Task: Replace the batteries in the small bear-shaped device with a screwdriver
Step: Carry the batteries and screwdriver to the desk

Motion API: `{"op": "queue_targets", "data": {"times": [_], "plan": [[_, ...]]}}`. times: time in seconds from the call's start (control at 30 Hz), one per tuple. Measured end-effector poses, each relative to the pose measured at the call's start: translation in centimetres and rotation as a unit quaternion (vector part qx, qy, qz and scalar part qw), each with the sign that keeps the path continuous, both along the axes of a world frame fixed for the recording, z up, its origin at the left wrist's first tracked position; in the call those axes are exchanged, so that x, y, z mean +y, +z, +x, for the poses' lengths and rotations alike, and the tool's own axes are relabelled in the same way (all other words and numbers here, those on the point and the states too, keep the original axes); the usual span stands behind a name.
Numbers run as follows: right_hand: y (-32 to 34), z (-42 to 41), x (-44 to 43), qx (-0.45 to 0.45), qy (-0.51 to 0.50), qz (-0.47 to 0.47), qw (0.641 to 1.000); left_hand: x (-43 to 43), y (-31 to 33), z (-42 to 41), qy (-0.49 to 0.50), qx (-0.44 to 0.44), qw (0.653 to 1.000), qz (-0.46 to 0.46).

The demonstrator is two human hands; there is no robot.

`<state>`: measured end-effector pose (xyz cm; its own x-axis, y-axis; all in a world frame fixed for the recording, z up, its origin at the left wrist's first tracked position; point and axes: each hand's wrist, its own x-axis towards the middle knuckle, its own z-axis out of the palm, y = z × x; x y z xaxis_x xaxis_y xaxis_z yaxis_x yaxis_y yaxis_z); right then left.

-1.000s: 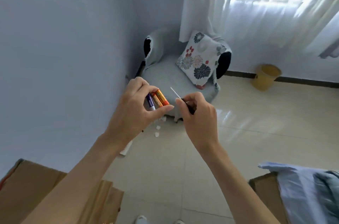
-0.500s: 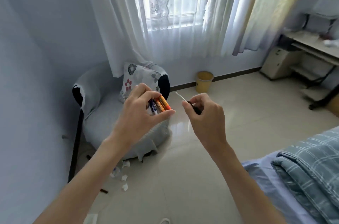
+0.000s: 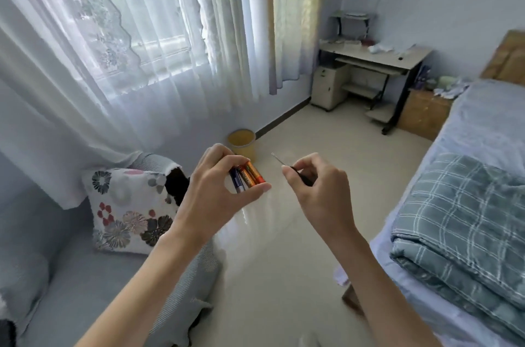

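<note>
Batteries (image 3: 247,178) were pinched in the left hand (image 3: 213,200) at frame centre, the right hand (image 3: 322,197) gripped the screwdriver (image 3: 302,178), and no bear was visible, so fitting likely lay ahead.

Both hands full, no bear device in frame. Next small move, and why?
Probably set the batteries down on the bed: the left hand pinches them and the right hand holds the screwdriver, so no hand is free for the device, which is not in view.
</note>
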<state>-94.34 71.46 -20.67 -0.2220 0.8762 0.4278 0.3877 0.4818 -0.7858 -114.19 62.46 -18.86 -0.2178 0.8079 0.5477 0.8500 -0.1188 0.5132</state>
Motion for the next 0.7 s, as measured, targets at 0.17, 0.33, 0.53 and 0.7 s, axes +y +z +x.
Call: {"op": "queue_targets", "data": {"times": [0.17,0.33,0.53,0.7], "plan": [[-1.8,-0.1,10.4,0.018,-0.052,-0.004,0.998,12.9,-1.6,-1.1,-0.067,-0.011,0.998,0.016],[-1.8,1.5,22.0,0.023,-0.095,-0.006,0.995,26.9,-1.2,0.5,-0.122,-0.013,0.992,0.001],[-0.6,3.5,34.8,0.014,-0.151,-0.001,0.988,42.2,0.5,3.1,-0.175,-0.003,0.985,-0.003],[-0.3,5.7,43.0,0.019,-0.195,0.006,0.981,52.6,0.0,4.7,-0.226,0.01,0.974,-0.012]]}}
